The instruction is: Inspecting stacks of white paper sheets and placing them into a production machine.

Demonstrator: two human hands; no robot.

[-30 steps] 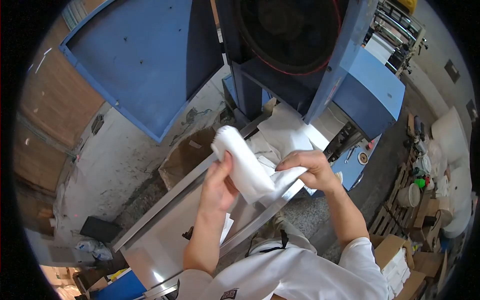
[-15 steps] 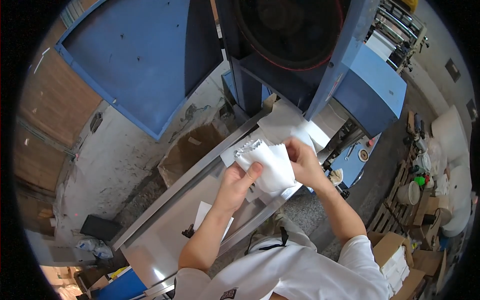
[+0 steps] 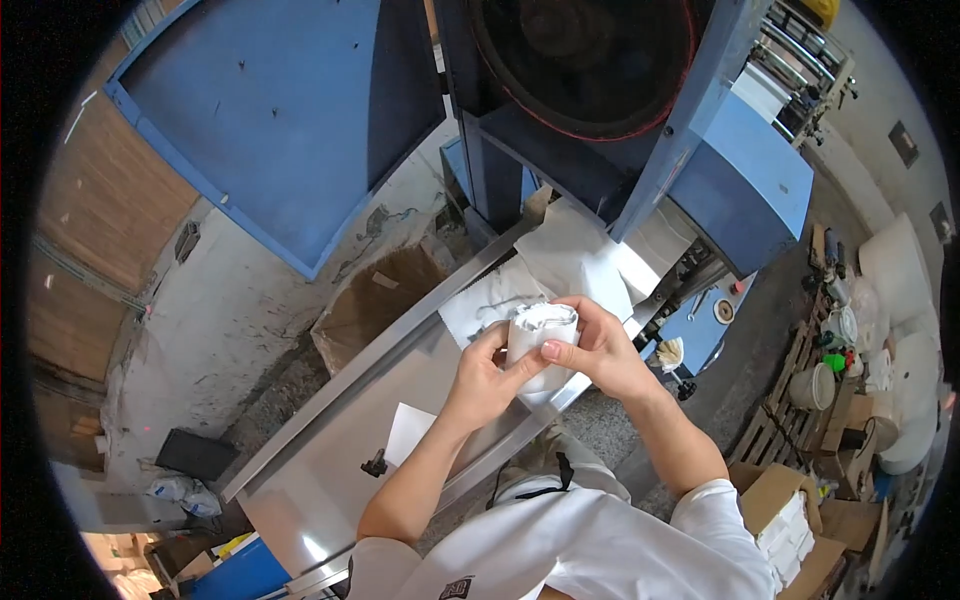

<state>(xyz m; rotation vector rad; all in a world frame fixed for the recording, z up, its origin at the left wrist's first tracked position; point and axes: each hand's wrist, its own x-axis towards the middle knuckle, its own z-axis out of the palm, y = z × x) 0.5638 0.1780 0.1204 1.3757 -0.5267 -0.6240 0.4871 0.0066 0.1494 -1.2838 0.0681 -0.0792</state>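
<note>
A bundle of thin white paper bags (image 3: 541, 340), with zigzag-cut top edges, is bent into a curled, roll-like shape between my hands. My left hand (image 3: 480, 380) wraps its left side, and my right hand (image 3: 603, 352) grips the right side with the thumb across the front. The bundle stands roughly upright above the metal chute (image 3: 340, 475). Behind it, more flat white paper (image 3: 580, 250) lies at the chute's upper end. Another white sheet (image 3: 407, 430) rests by my left forearm, beside a small black clamp (image 3: 374, 463).
A blue machine (image 3: 735, 180) rises at the far side, its blue door panel (image 3: 270, 120) swung out to the left. Beyond the chute stands an open cardboard box (image 3: 375, 300). At right are a wooden pallet (image 3: 775, 420) and a carton of white stacks (image 3: 790, 535).
Both hands have closed in around the bundle, which has gone from broad and tilted to curled and more upright. My right thumb has come across its front.
</note>
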